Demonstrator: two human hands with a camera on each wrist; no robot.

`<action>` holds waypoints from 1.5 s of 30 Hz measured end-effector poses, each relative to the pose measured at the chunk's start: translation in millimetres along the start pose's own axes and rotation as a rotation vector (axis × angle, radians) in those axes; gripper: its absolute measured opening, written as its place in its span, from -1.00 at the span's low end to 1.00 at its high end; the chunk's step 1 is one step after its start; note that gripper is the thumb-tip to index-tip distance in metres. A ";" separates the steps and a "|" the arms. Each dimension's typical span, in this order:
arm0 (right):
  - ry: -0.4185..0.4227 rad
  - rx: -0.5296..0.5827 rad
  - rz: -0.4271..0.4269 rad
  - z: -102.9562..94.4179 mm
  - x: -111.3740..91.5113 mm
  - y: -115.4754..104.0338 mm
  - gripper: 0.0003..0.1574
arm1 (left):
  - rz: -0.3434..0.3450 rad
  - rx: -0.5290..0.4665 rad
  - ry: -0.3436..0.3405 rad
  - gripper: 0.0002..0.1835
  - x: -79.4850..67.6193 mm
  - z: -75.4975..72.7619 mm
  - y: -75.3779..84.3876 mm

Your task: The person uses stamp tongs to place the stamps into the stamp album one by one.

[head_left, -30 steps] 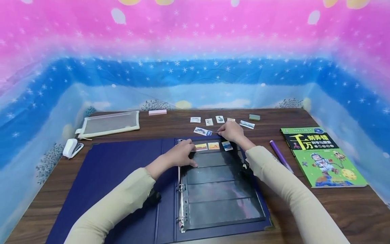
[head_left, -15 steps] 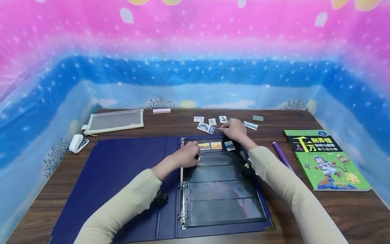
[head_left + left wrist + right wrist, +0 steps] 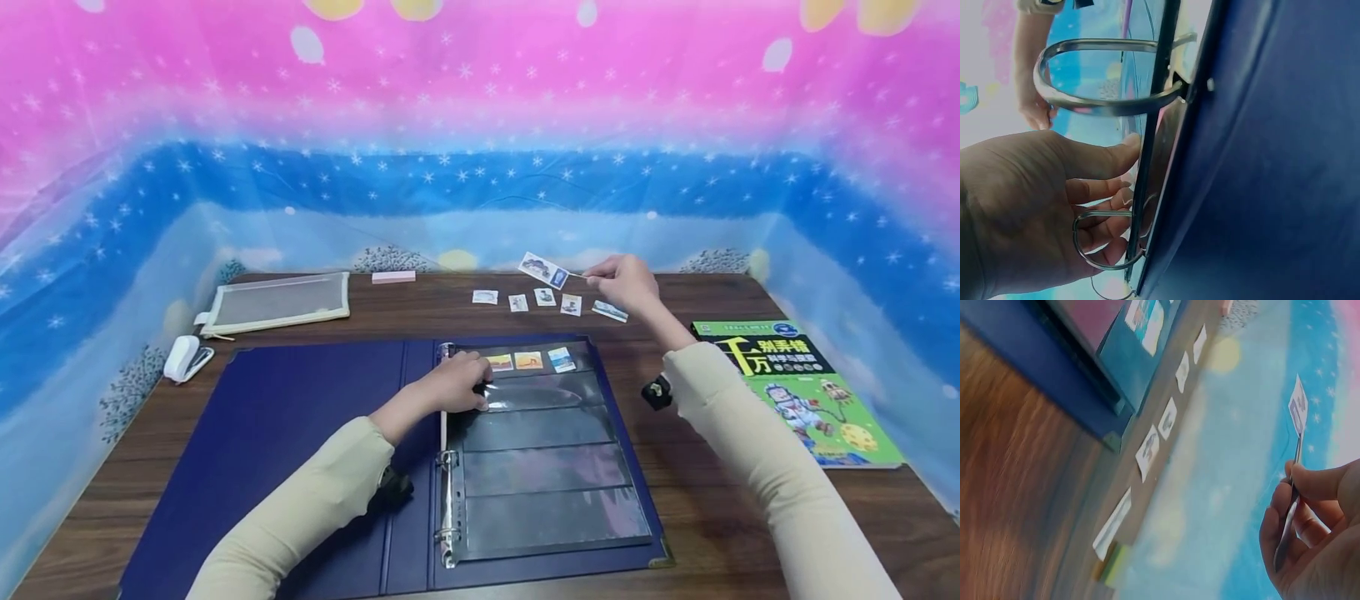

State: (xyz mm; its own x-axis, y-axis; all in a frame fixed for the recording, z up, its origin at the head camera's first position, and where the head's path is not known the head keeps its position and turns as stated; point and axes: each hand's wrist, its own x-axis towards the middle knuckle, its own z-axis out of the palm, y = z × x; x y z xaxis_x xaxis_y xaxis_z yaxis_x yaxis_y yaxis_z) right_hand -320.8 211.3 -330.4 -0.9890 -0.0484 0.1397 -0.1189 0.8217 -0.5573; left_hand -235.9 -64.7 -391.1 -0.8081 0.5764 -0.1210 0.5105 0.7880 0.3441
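Observation:
My right hand [image 3: 625, 282] pinches slim metal tweezers [image 3: 1290, 515] and holds them raised over the back of the table. A postage stamp [image 3: 543, 271] with a dark picture and a blue end is in the tweezer tips, off the table. My left hand [image 3: 457, 382] rests on the black pocket page [image 3: 547, 467] beside the rings [image 3: 1104, 106], its thumb and bent fingertips touching the sheet. Film in the second row bulges with a shine. In the top row sit several stamps [image 3: 528, 360], partly hidden by my left fingers. The blue binder [image 3: 300, 400] lies open.
Several loose stamps [image 3: 571, 305] lie in a row behind the binder. A mesh pouch [image 3: 277, 304], a white stapler-like item [image 3: 182, 360] and a pink block [image 3: 393, 277] are at the left. A green book [image 3: 840, 408] lies right, under my right sleeve; a green eraser-like block [image 3: 1113, 565] sits behind.
My right hand has lifted the stamp in the tweezers up and to the right, away from the binder. My left thumb has drawn closer to its fingers on the page.

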 end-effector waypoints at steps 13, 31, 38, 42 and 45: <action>-0.150 -0.061 -0.134 20.4 -28.5 1.1 -0.75 | 0.046 -0.300 -0.003 -0.62 5.8 2.5 -18.4; -0.361 -0.102 -0.384 53.0 -29.3 6.0 -0.83 | 0.194 -0.433 -0.066 -0.82 12.2 0.5 -33.0; -0.391 -0.122 -0.421 59.3 -30.0 3.1 -0.83 | 0.083 -0.525 -0.013 -0.83 13.8 0.0 -32.7; -0.408 -0.133 -0.419 59.2 -30.4 2.6 -0.83 | 0.065 -0.524 0.016 -0.86 14.2 0.7 -31.5; -0.405 -0.145 -0.417 57.0 -30.8 2.6 -0.83 | 0.053 -0.502 0.036 -0.87 13.7 1.0 -30.8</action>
State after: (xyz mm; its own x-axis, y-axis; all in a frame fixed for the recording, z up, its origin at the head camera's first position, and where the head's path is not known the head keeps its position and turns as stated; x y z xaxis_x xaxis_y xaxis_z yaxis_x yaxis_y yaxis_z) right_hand -295.7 182.7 -382.7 -0.8195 -0.5728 -0.0169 -0.5192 0.7547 -0.4011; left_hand -262.5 -80.9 -404.2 -0.7988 0.5984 -0.0622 0.3544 0.5516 0.7551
